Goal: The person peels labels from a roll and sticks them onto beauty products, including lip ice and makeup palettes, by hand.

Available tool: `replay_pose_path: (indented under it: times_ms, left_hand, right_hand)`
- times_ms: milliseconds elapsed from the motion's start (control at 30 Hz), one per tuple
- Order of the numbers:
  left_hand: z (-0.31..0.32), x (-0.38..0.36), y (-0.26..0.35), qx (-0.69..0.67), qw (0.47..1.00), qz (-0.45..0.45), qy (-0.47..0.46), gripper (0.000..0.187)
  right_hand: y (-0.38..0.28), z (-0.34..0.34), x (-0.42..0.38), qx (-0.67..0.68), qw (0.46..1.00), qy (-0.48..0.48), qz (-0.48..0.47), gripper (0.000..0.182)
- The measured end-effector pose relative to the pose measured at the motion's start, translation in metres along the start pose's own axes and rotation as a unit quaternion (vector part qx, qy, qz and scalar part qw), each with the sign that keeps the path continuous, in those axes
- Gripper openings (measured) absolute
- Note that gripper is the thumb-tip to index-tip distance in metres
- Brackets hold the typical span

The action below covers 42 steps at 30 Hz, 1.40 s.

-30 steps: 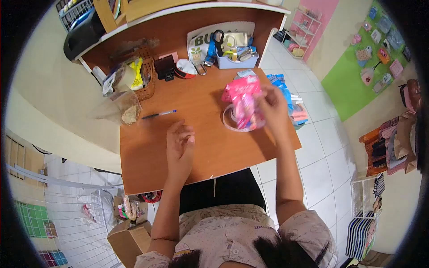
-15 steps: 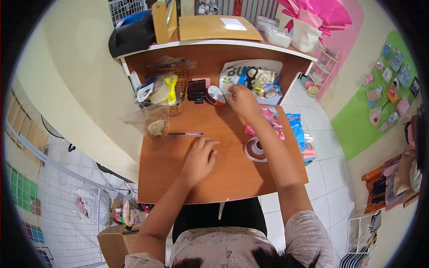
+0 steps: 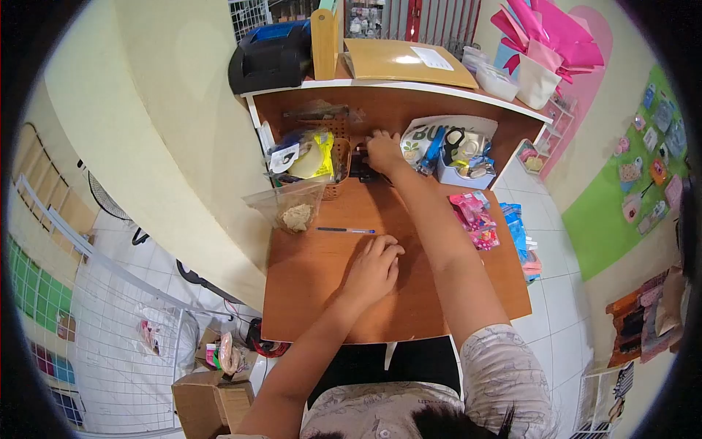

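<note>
My right hand [image 3: 385,151] reaches to the back of the desk, over some small dark items [image 3: 363,171], its fingers apart and bent forward. What lies beneath its palm is hidden. My left hand [image 3: 374,271] rests on the wooden desktop [image 3: 314,293], fingers apart and slightly curled, with nothing in them. A pen [image 3: 346,230] lies just beyond it, near a clear bag of beige material [image 3: 296,217]. To the left of my right hand stands a brown woven basket [image 3: 341,164] holding a yellow packet [image 3: 319,157].
At the back right, a white box [image 3: 466,175] holds scissors [image 3: 454,139] and small packets. Pink packets [image 3: 475,219] lie near the right edge. A shelf above bears a black printer-like device [image 3: 270,62], a brown envelope [image 3: 409,62] and a pink-wrapped pot [image 3: 539,80].
My right hand has moved left along the desk's back, covering where the round red-and-white item showed. My forearm now hides the ribbon roll. The whole view has shifted; my left hand stays on the desk.
</note>
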<state>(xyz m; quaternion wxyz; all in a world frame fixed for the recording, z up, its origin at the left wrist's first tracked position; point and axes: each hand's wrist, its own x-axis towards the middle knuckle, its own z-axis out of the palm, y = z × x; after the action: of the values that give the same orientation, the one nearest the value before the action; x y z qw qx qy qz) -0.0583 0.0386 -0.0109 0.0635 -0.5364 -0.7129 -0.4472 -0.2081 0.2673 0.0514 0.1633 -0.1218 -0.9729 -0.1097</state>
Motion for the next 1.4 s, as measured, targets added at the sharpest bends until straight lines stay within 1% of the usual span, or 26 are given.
replay_pose_path:
  times_ms: [67,133,167,200,300,367,400,500,567,633,667,767,800,900,933,1033,1067,1133,1167,1233,1300,1333,1400]
  left_hand:
    - [0.001,-0.001,0.000,0.000,1.000,-0.002,-0.002,0.016]
    - [0.001,-0.001,-0.001,0.000,1.000,-0.004,-0.003,0.016]
    - [0.002,-0.001,-0.002,-0.001,1.000,-0.006,-0.003,0.016]
    - [0.001,-0.002,-0.003,-0.003,1.000,-0.008,-0.003,0.016]
    - [0.000,-0.002,-0.002,0.010,1.000,-0.021,0.003,0.020]
    - [-0.004,0.000,0.002,0.026,0.997,-0.028,0.070,0.026]
    - [-0.007,0.000,0.004,0.035,0.994,-0.032,0.102,0.029]
    - [-0.024,0.003,0.011,0.057,0.970,-0.012,0.236,0.036]
    - [-0.029,0.002,0.009,0.038,0.962,-0.011,0.270,0.038]
    - [-0.031,0.000,0.008,0.015,0.957,-0.026,0.290,0.038]
    - [-0.030,-0.001,0.005,-0.004,0.956,-0.036,0.291,0.040]
    - [-0.029,-0.003,0.001,-0.029,0.957,-0.045,0.287,0.040]
    - [-0.028,-0.005,-0.001,-0.016,0.958,-0.045,0.282,0.039]
    - [-0.025,-0.006,-0.009,0.025,0.963,-0.035,0.268,0.037]
    - [-0.026,-0.005,-0.005,0.027,0.960,-0.031,0.276,0.032]
    - [-0.032,-0.006,-0.005,0.058,0.987,-0.053,0.139,0.024]
    - [-0.031,-0.008,-0.012,0.061,0.994,-0.046,0.080,0.022]
    - [-0.028,-0.012,-0.027,0.064,0.997,-0.022,-0.047,0.018]
    - [-0.026,-0.013,-0.028,0.097,0.995,-0.015,-0.037,0.018]
    - [-0.032,-0.011,-0.015,0.164,0.986,-0.004,-0.010,0.017]
    - [-0.034,-0.011,-0.010,0.194,0.980,-0.025,-0.023,0.018]
    - [-0.036,-0.012,-0.007,0.212,0.976,-0.037,-0.030,0.019]
    - [-0.046,-0.014,0.005,0.175,0.979,-0.082,-0.068,0.021]
  right_hand:
    - [-0.001,0.007,-0.004,0.036,0.998,0.053,0.024,0.044]
    - [0.003,-0.003,-0.005,0.131,0.986,0.081,0.066,0.042]
    - [0.006,-0.007,-0.006,0.178,0.976,0.095,0.085,0.041]
    - [0.011,-0.013,-0.012,0.198,0.966,0.146,0.078,0.038]
    - [0.023,-0.038,-0.037,0.342,0.912,0.207,0.089,0.039]
    - [0.023,-0.066,-0.065,0.398,0.895,0.188,0.078,0.040]
    - [0.023,-0.071,-0.081,0.426,0.884,0.178,0.073,0.040]
    - [0.037,-0.039,-0.118,0.497,0.866,0.032,0.030,0.028]
    - [0.009,-0.077,-0.162,0.584,0.804,-0.102,0.035,0.035]
    - [-0.004,-0.059,-0.185,0.595,0.780,-0.193,0.016,0.030]
    - [-0.012,-0.055,-0.194,0.553,0.802,-0.224,0.036,0.027]
    - [-0.033,-0.046,-0.211,0.527,0.834,-0.164,0.027,0.024]
    - [-0.032,-0.069,-0.210,0.440,0.875,-0.201,0.019,0.028]
    - [-0.015,-0.054,-0.215,0.603,0.788,-0.115,0.049,0.029]
    - [-0.008,-0.069,-0.219,0.564,0.817,-0.105,0.056,0.029]
    - [0.004,-0.093,-0.246,0.584,0.801,-0.088,0.102,0.031]
    - [0.009,-0.088,-0.257,0.562,0.811,-0.110,0.119,0.031]
    - [0.004,-0.067,-0.282,0.456,0.882,-0.096,0.066,0.030]
    - [-0.001,-0.060,-0.295,0.397,0.912,-0.093,0.042,0.030]
    - [-0.033,-0.067,-0.302,0.368,0.922,0.022,0.115,0.025]
    - [-0.056,-0.071,-0.309,0.262,0.944,0.145,0.137,0.015]
    - [-0.061,-0.076,-0.312,0.264,0.943,0.143,0.145,0.013]
    - [-0.063,-0.083,-0.319,0.269,0.939,0.141,0.160,0.009]
